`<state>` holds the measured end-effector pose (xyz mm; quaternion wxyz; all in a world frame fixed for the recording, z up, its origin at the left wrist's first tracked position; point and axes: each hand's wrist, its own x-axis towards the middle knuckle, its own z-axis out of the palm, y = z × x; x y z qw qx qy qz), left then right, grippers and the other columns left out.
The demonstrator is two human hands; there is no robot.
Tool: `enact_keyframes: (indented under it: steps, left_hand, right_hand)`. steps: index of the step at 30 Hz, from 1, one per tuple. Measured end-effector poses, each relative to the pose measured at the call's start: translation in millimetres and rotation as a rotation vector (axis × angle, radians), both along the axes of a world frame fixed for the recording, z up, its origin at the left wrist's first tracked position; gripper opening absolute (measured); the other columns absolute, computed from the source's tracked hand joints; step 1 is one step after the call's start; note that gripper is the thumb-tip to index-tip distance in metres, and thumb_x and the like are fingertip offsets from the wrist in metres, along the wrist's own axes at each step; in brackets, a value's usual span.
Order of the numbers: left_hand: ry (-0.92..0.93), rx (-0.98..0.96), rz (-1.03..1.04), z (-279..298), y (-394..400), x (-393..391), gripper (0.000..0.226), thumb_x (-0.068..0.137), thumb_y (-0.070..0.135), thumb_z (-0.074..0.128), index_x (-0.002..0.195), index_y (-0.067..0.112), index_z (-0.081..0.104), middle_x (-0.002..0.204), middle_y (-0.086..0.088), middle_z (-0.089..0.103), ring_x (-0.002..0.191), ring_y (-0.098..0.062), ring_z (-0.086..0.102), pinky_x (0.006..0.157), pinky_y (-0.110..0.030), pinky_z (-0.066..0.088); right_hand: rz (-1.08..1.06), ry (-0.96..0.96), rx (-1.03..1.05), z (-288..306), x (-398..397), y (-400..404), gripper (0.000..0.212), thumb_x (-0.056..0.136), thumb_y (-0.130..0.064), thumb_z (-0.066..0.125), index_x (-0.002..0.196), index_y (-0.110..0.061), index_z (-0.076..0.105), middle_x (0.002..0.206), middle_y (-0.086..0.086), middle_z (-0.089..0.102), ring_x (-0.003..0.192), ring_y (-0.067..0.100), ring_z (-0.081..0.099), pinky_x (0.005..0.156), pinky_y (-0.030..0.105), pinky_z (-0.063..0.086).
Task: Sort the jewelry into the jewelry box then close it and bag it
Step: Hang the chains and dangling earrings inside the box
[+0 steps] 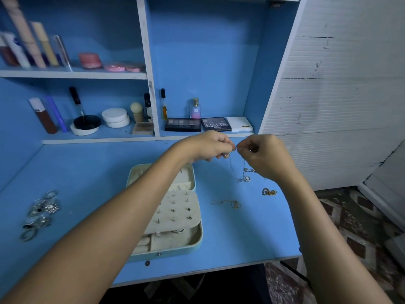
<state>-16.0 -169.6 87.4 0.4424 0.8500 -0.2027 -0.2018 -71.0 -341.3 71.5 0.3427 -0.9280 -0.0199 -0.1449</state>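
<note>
Both forearms reach up from the bottom of the view over the blue table (pixel 241 249), and between them sits the open jewelry box (pixel 175 216), its cream panel studded with earrings and its lower compartments holding what looks like a ring or two. Beyond the box, the left hand (pixel 210 147) and the right hand (pixel 265 154) meet fingertip to fingertip; each grip is pinching one end of a thin silver necklace (pixel 242 176), which hangs below them in a loop with its pendant at or just above the table. Whether the clasp is open or fastened is too small to tell.

The step in hand appears to be working that clasp before the necklace goes into the box. Below the right grip lie a gold chain with a pendant (pixel 228 204) and a small bunched gold chain (pixel 269 191), both on the table beside the box. Far off to the left of both grips, a heap of silver rings (pixel 39 213) waits unsorted.

Next, the necklace likely needs lowering toward the box without letting it tangle. The rest of the sorting, the closing and the bagging remain undone, and no bag is visible.
</note>
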Motion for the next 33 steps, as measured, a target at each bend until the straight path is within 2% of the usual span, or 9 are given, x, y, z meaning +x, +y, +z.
enact_keyframes:
  steps: [2, 5, 10, 14, 19, 22, 25, 27, 33]
  left_hand:
    - [0.033, 0.015, -0.016, 5.4, 4.4, -1.2, 0.02, 0.093, 0.017, 0.051, 0.094, 0.019, 0.071, 0.07, 0.008, 0.055, 0.068, -0.011, 0.045, 0.062, -0.023, 0.036]
    - [0.081, 0.007, -0.024, 13.1, 13.1, -2.3, 0.025, 0.091, 0.02, 0.052, 0.078, 0.019, 0.074, 0.07, 0.006, 0.051, 0.069, -0.013, 0.043, 0.062, -0.025, 0.034]
    - [0.047, -0.042, -0.002, 17.0, 30.0, -2.0, 0.02, 0.069, 0.038, 0.051, 0.066, 0.022, 0.063, 0.08, 0.017, 0.065, 0.081, -0.01, 0.051, 0.077, -0.031, 0.036]
    - [0.048, -0.179, 0.031, 17.5, 48.3, 0.7, 0.023, 0.073, 0.036, 0.05, 0.056, 0.027, 0.063, 0.085, 0.006, 0.071, 0.082, -0.007, 0.059, 0.077, -0.032, 0.039]
    - [0.062, -0.313, 0.045, 18.8, 69.7, 3.2, 0.018, 0.071, 0.036, 0.059, 0.06, 0.023, 0.065, 0.072, -0.003, 0.068, 0.078, -0.014, 0.064, 0.081, -0.035, 0.045]
    - [0.061, -0.412, 0.095, 20.7, 80.1, 4.6, 0.019, 0.068, 0.036, 0.064, 0.068, 0.016, 0.064, 0.063, -0.001, 0.062, 0.071, -0.017, 0.065, 0.083, -0.035, 0.048]
    - [0.043, -0.464, 0.118, 28.4, 86.5, 1.4, 0.02, 0.095, 0.019, 0.054, 0.078, 0.01, 0.06, 0.06, 0.0, 0.057, 0.062, -0.014, 0.061, 0.08, -0.032, 0.051]
    - [0.015, -0.471, 0.128, 35.3, 88.9, -3.6, 0.027, 0.101, 0.011, 0.045, 0.079, 0.009, 0.06, 0.06, 0.0, 0.056, 0.058, -0.012, 0.059, 0.08, -0.033, 0.051]
    - [-0.028, -0.507, 0.129, 51.1, 99.9, -12.2, 0.019, 0.095, 0.018, 0.054, 0.08, 0.01, 0.063, 0.06, 0.0, 0.054, 0.052, -0.013, 0.054, 0.076, -0.034, 0.055]
  right_hand:
    - [0.001, -0.017, 0.003, 5.5, -1.0, 3.0, 0.012, 0.092, -0.014, 0.064, 0.084, -0.018, 0.072, 0.065, -0.012, 0.062, 0.046, 0.01, 0.054, 0.038, 0.009, 0.034]
    - [0.008, -0.049, 0.016, 11.7, -1.5, 9.9, 0.011, 0.092, -0.014, 0.064, 0.085, -0.019, 0.072, 0.072, -0.009, 0.067, 0.061, 0.021, 0.062, 0.04, 0.008, 0.038]
    - [0.013, -0.067, 0.09, 16.2, 2.0, 15.8, 0.01, 0.092, -0.017, 0.064, 0.088, -0.022, 0.071, 0.073, -0.012, 0.066, 0.054, 0.006, 0.056, 0.043, 0.013, 0.042]
    - [0.01, -0.087, 0.133, 23.8, 5.0, 17.8, 0.008, 0.092, -0.018, 0.064, 0.091, -0.021, 0.071, 0.073, -0.014, 0.066, 0.056, -0.004, 0.055, 0.055, 0.009, 0.039]
    - [0.037, -0.028, 0.32, 33.9, 5.8, 21.6, 0.008, 0.093, -0.018, 0.063, 0.087, -0.018, 0.07, 0.079, 0.004, 0.072, 0.076, 0.015, 0.069, 0.075, 0.04, 0.058]
    - [0.074, 0.014, 0.476, 40.8, 6.9, 25.6, 0.01, 0.096, -0.013, 0.059, 0.088, -0.014, 0.065, 0.085, 0.009, 0.075, 0.077, 0.012, 0.07, 0.079, 0.038, 0.058]
    - [0.107, 0.045, 0.615, 45.9, 10.5, 30.1, 0.01, 0.098, -0.012, 0.056, 0.09, -0.014, 0.06, 0.083, 0.005, 0.075, 0.079, 0.013, 0.072, 0.081, 0.037, 0.057]
    - [0.119, 0.053, 0.671, 46.7, 13.9, 33.7, 0.012, 0.099, -0.012, 0.055, 0.089, -0.015, 0.06, 0.08, 0.001, 0.074, 0.077, 0.014, 0.071, 0.082, 0.038, 0.057]
    - [0.155, 0.055, 0.714, 45.5, 18.6, 46.6, 0.01, 0.098, -0.013, 0.058, 0.089, -0.014, 0.063, 0.07, -0.002, 0.067, 0.07, 0.013, 0.069, 0.082, 0.039, 0.058]
